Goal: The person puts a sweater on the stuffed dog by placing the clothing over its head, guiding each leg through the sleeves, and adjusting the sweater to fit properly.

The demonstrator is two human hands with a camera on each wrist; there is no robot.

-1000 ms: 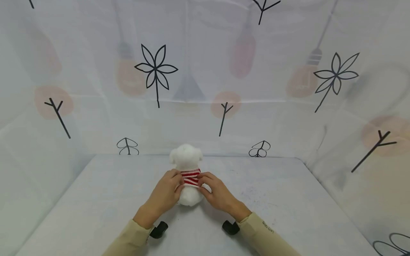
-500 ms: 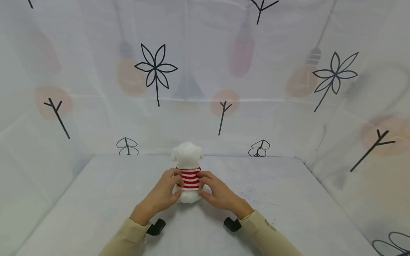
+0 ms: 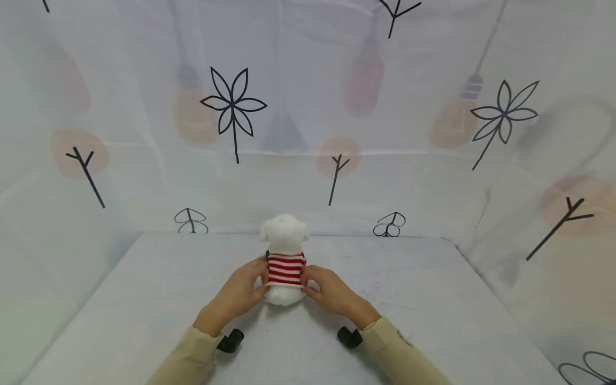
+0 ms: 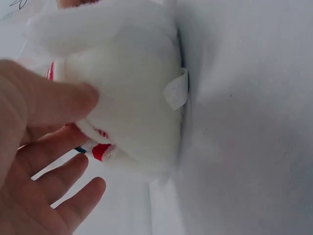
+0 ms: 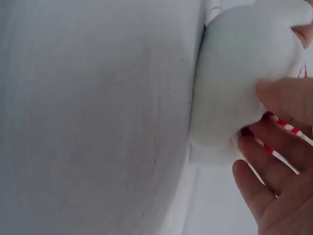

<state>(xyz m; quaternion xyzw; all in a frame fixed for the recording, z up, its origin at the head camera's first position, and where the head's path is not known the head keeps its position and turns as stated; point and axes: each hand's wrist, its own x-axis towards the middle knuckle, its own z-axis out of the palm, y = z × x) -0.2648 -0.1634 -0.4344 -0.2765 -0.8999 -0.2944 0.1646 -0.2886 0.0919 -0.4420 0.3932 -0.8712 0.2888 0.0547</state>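
A white plush dog (image 3: 284, 232) sits upright with its back to me, in a red-and-white striped knitted sweater (image 3: 286, 269). The sweater lies flat across the back, its white hem just above the rump. At the hem's left side, my left hand (image 3: 236, 293) pinches the knit between thumb and forefinger. My right hand (image 3: 332, 291) pinches the hem on the opposite side. In the left wrist view, the other fingers of the left hand (image 4: 44, 142) are spread, and a small white tag (image 4: 176, 91) sticks out low on the plush. The dog's front is hidden.
The dog sits on a white-covered table (image 3: 409, 299), near its far edge. Pale patterned cloth (image 3: 298, 182) hangs behind and along both sides. Black devices (image 3: 231, 341) are strapped at both wrists, by the beige sleeves (image 3: 185, 355).
The sweater's back, bunched a second ago, now lies smooth and lower with more stripes showing. The dog has shifted slightly right, and both hands have moved out to its sides.
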